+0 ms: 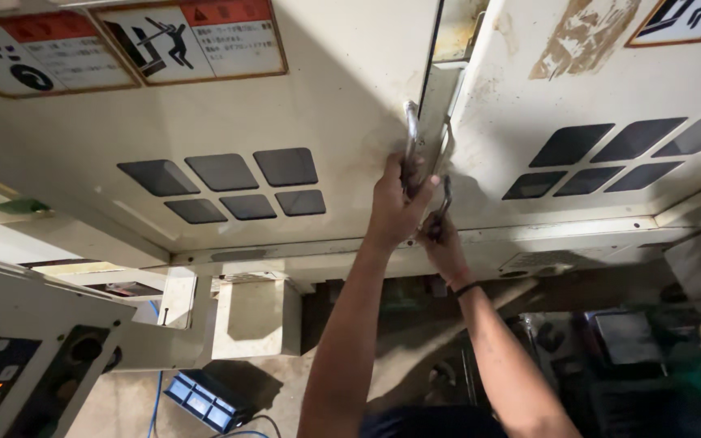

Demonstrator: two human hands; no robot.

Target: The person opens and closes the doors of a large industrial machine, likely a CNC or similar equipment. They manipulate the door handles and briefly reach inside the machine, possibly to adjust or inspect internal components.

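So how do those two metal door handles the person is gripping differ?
The left door handle runs up well above the left hand, with its upper end showing bare; the right door handle shows only a short curved piece above the right hand. The left one looks brighter and sits higher; the right one looks darker and lower. Both are metal and sit beside the seam between two cream panels.

Two hands, two door handles, two cream doors. Six dark panes on the left door, six showing on the right (a seventh may be cut off). Three warning labels.
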